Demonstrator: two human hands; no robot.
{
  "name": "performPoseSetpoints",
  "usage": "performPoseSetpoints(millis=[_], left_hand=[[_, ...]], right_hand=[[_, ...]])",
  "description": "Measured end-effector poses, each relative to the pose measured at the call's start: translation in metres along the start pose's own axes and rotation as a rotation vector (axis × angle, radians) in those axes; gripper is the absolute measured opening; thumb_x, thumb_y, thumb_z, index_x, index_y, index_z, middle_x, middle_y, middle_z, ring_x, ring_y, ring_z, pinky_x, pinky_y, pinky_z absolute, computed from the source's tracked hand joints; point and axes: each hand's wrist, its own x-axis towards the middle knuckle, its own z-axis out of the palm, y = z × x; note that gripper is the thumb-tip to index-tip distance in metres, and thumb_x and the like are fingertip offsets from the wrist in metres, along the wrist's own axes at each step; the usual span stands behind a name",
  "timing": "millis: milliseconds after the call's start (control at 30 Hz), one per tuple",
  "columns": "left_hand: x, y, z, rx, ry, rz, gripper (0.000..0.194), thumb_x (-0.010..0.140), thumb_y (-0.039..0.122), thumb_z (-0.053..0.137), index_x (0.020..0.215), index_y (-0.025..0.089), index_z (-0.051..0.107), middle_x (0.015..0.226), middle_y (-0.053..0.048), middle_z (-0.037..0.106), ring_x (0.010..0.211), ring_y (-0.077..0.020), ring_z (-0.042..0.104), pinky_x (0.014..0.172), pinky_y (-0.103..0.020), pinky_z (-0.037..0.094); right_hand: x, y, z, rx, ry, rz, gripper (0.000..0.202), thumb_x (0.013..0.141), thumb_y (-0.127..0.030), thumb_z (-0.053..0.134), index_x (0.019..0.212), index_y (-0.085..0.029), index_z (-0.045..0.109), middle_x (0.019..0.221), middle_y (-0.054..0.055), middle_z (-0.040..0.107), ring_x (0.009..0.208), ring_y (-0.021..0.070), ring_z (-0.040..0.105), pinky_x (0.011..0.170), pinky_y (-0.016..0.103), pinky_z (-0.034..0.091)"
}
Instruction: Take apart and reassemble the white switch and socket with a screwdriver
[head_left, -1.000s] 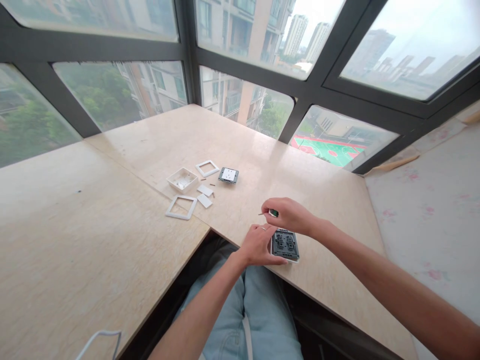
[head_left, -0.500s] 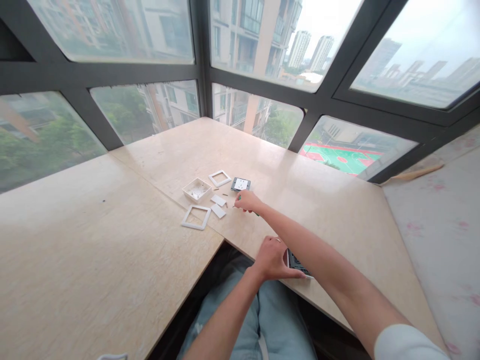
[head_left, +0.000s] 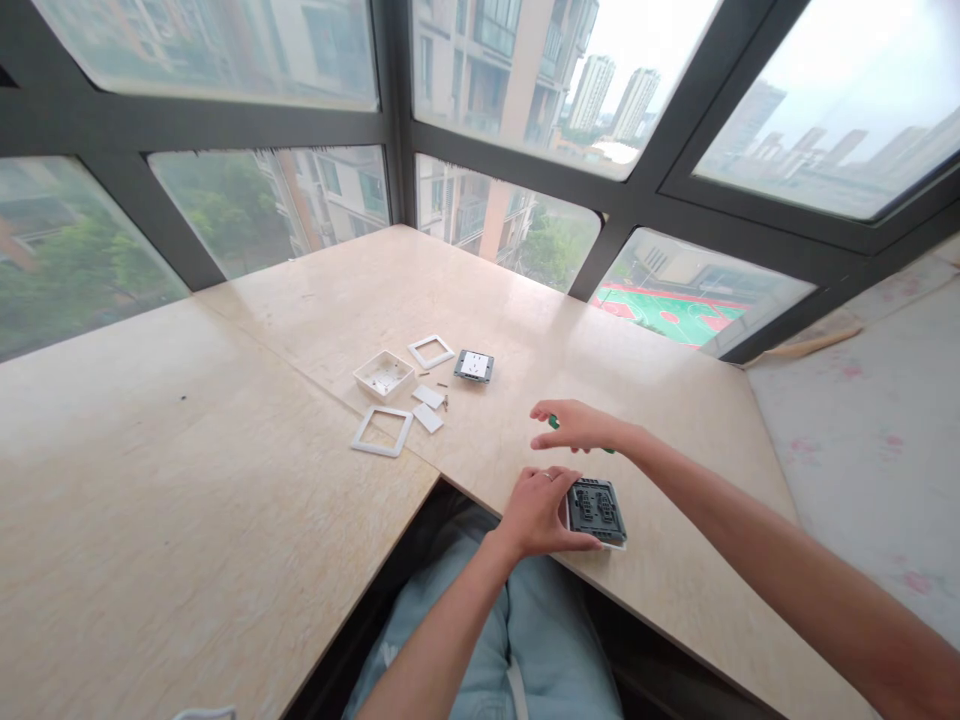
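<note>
Pale tabletop [head_left: 187, 480] sits under grey-framed windows [head_left: 517, 80], both running out of view, with the left hand [head_left: 534, 508] gripping one side of a dark switch [head_left: 598, 508] by the near edge, while the right hand [head_left: 577, 426] hovers just past it, thumb and fingertip apart, a mostly hidden green tool [head_left: 553, 421] tucked in its palm.

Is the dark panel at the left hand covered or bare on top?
Bare: the dark panel shows its ridged, dark face, with no plate over it.

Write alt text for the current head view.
The left hand holds a dark module on a table by windows; the right hand, holding a green object, hovers nearby. Beyond lie a socket, a white box, two frames and two white plates.
</note>
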Motion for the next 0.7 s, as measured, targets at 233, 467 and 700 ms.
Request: performPoseSetpoints(millis=[233, 467, 700], left_hand=[[0.000, 0.001, 0.000, -0.057, 0.031, -0.001, 0.084, 0.060, 0.057, 0.088, 0.130, 0.026, 0.053, 0.127, -0.005, 0.067, 0.114, -0.0282, 0.064, 0.101, -0.042, 0.039], [0.000, 0.000, 0.003, 0.004, 0.022, 0.000, 0.089, 0.060, 0.059, 0.087, 0.133, 0.022, 0.051, 0.128, -0.010, 0.067, 0.115, -0.0311, 0.064, 0.101, -0.045, 0.041], [0.000, -0.001, 0.004, 0.047, 0.016, -0.015, 0.097, 0.059, 0.059, 0.087, 0.139, 0.021, 0.048, 0.136, -0.012, 0.063, 0.122, -0.0333, 0.061, 0.105, -0.047, 0.041]], right_hand=[[-0.082, 0.069, 0.022, -0.146, -0.124, -0.142, 0.082, 0.056, -0.032, 0.087, 0.132, -0.017, 0.059, 0.131, 0.016, 0.064, 0.121, 0.0351, 0.059, 0.098, 0.042, 0.048], [-0.104, 0.078, 0.045, -0.179, -0.011, -0.118, 0.068, 0.066, -0.031, 0.083, 0.128, -0.019, 0.058, 0.126, 0.013, 0.067, 0.114, 0.0332, 0.063, 0.090, 0.040, 0.049], [-0.109, 0.066, 0.046, -0.361, 0.025, -0.091, 0.064, 0.070, -0.030, 0.082, 0.127, -0.016, 0.057, 0.126, 0.016, 0.067, 0.112, 0.0353, 0.067, 0.085, 0.039, 0.052]])
